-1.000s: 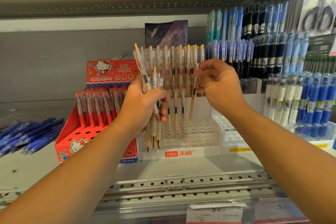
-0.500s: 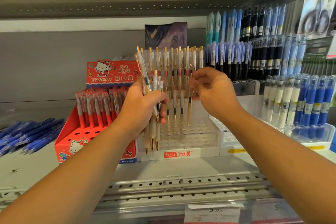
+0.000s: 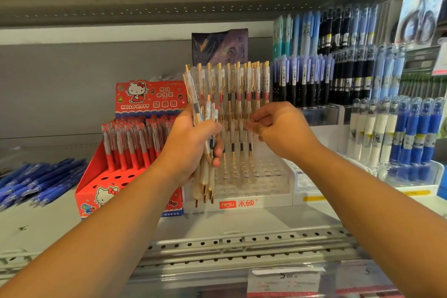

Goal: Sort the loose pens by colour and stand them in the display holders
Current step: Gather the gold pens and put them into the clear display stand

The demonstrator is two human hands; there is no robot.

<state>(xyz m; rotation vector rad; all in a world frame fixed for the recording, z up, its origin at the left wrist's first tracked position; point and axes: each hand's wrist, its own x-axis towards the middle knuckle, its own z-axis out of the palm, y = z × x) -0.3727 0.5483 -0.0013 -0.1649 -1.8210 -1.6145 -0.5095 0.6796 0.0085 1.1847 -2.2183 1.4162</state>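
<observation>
Head view: left hand [image 3: 191, 150], fingers wrapped tight round a bundle of clear gold-trimmed pens [image 3: 205, 184], tips down, in front of the clear tiered hesu holder [image 3: 266, 191]. Right hand [image 3: 283, 128], fingers curled, tips at the clip of the rightmost front-row pen [image 3: 250, 145] standing in that holder; a pinch cannot be confirmed. Adjacent: red Hello Kitty pen box [image 3: 150, 97] left of the holder, loose blue pens [image 3: 43, 179] lying on the shelf beyond.

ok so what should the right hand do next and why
Probably let go and reach across for another pen. The right hand pinches the top of a gold-trimmed pen that already stands upright in the clear holder, while the left hand grips a bundle of pens not yet placed.
</observation>
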